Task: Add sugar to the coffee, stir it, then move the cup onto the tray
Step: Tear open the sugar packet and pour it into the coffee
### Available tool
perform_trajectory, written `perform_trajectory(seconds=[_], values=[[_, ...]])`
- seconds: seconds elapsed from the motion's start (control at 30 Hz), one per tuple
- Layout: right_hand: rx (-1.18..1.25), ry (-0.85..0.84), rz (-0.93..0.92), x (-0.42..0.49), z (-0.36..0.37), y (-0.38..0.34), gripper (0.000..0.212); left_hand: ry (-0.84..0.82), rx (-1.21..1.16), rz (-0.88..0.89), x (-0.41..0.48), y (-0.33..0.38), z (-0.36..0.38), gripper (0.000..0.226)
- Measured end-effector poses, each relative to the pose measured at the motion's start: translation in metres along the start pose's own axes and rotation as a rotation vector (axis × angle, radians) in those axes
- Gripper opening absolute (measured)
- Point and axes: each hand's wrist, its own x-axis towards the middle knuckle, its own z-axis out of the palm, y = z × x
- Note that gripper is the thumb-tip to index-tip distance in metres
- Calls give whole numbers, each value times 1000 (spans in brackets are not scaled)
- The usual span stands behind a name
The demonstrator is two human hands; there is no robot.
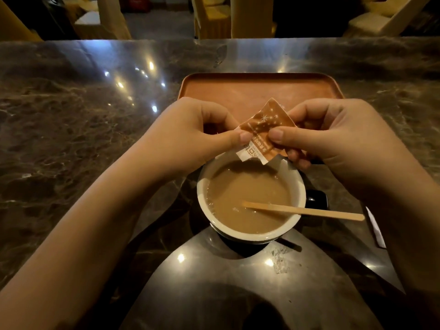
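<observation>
A dark cup with a white inside (300,186) stands on the marble table, filled with light brown milky coffee (247,196). A wooden stir stick (307,211) leans in it, its free end pointing right over the rim. Just above the cup's far rim I hold a brown sugar packet (264,129) with white print. My left hand (190,136) pinches its left edge and my right hand (333,139) pinches its right side. The packet's lower edge is torn and hangs over the coffee. An orange-brown tray (238,89) lies right behind the hands.
The dark marble table (71,115) spreads wide to the left and right. A thin white-edged strip (376,227) lies at the right, partly under my right forearm. Beyond the table's far edge stand pale chairs and furniture (214,20).
</observation>
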Motion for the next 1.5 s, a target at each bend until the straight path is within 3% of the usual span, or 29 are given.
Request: perform_trajectory(seconds=[0.37,0.57,1.0,1.2,1.37,1.5], values=[[-61,44,-57,-1,0,-3,5,-40,-109,-19,0,-1,-1,16],[61,-24,4,-1,-4,-5,18,-75,-157,-30,0,-1,-3,16],[-43,58,-90,-5,-1,-7,5,-96,-169,24,-2,2,-5,22],[-26,17,-83,-6,0,-9,20,-94,-151,48,-3,4,-4,27],[14,10,-72,-5,0,-7,21,-65,-163,78,-5,7,-4,21],[-96,65,-151,-7,2,-7,10,-49,-154,92,-6,7,-3,26]])
